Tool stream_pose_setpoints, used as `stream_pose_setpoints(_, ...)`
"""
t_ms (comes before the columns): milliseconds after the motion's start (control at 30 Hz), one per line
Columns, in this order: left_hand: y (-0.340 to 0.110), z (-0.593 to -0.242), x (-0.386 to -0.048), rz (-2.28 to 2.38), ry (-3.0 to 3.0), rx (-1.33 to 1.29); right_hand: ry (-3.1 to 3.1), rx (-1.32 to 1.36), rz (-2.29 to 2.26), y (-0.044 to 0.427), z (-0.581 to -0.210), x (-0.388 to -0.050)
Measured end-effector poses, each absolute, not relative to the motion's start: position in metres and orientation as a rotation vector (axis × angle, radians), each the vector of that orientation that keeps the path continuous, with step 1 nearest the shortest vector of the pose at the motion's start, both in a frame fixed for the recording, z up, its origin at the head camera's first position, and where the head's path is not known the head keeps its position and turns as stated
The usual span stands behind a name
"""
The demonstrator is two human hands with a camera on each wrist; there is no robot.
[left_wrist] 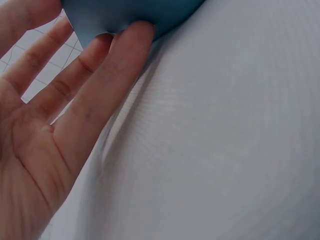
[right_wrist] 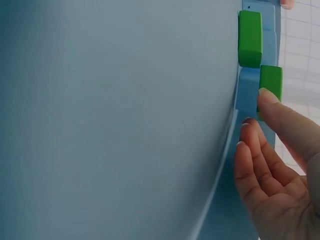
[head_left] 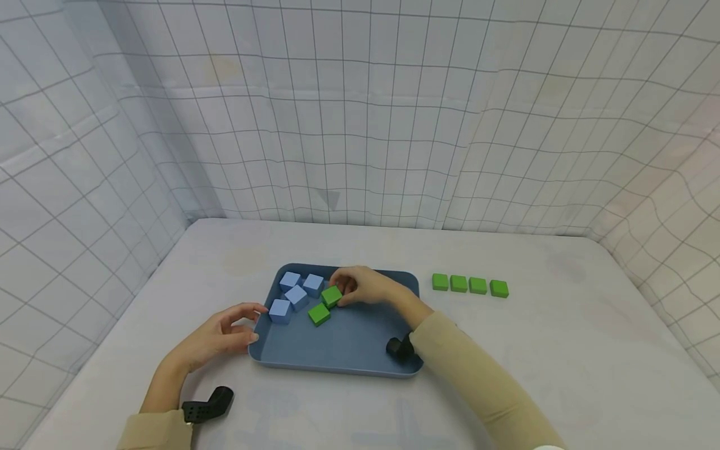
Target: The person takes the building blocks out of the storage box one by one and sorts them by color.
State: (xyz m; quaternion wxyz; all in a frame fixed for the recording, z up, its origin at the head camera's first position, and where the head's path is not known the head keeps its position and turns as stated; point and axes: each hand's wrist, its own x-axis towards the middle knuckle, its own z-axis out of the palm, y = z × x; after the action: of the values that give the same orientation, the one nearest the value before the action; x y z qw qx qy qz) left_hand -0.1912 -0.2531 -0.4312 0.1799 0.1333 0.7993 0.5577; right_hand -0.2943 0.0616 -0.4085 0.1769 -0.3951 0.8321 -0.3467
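My right hand [head_left: 365, 285] reaches into the blue-grey tray [head_left: 337, 370] and pinches a green block [head_left: 332, 296]. In the right wrist view the thumb lies on that block [right_wrist: 271, 80]; the index finger is mostly hidden. Just in front of it on the tray floor sits a second green block [head_left: 319, 314]. Several light blue blocks [head_left: 296, 297] are grouped in the tray's left back part. At the tray's left wall, my left hand [head_left: 216, 337] touches the outside with loosely extended fingers, also seen against the tray wall [left_wrist: 120, 12] in the left wrist view.
Right of the tray, several green blocks [head_left: 458, 284] stand in a row on the white table [head_left: 562, 350]. Grid-patterned white curtains [head_left: 349, 125] enclose the table at the back and sides. A black wrist device [head_left: 209, 405] is on the left wrist, another [head_left: 399, 348] at the right.
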Motion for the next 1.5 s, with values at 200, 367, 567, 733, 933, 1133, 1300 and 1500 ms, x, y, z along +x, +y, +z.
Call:
stream_pose_setpoints(200, -0.252, -0.430, -0.191, 1.566, 2.257, 0.358, 2.371, -1.123, -1.022, 0.071, -0.403, -0.294)
stream_pose_setpoints(367, -0.252, -0.430, -0.191, 1.565, 2.261, 0.355, 2.396, -1.125, -1.050, 0.079, -0.395, -0.294)
stream_pose_setpoints(567, -0.253, -0.431, -0.192, 1.559, 2.268, 0.366, 2.445, -1.114, -1.090, 0.089, -0.385, -0.294)
stream_pose_setpoints(733, -0.253, -0.431, -0.192, 1.564, 2.263, 0.370, 2.455, -1.104, -1.139, 0.101, -0.375, -0.292)
stream_pose_setpoints(933, -0.252, -0.430, -0.192, 1.568, 2.258, 0.362, 2.486, -1.081, -1.159, 0.119, -0.372, -0.295)
stream_pose_setpoints(1133, -0.252, -0.430, -0.191, 1.566, 2.261, 0.347, 2.535, -1.037, -1.205, 0.138, -0.370, -0.292)
stream_pose_setpoints(1300, -0.252, -0.430, -0.191, 1.562, 2.266, 0.348, 2.557, -0.994, -1.224, 0.155, -0.372, -0.289)
stream_pose_setpoints(1500, -0.252, -0.430, -0.191, 1.566, 2.257, 0.355, 2.608, -0.951, -1.237, 0.174, -0.378, -0.286)
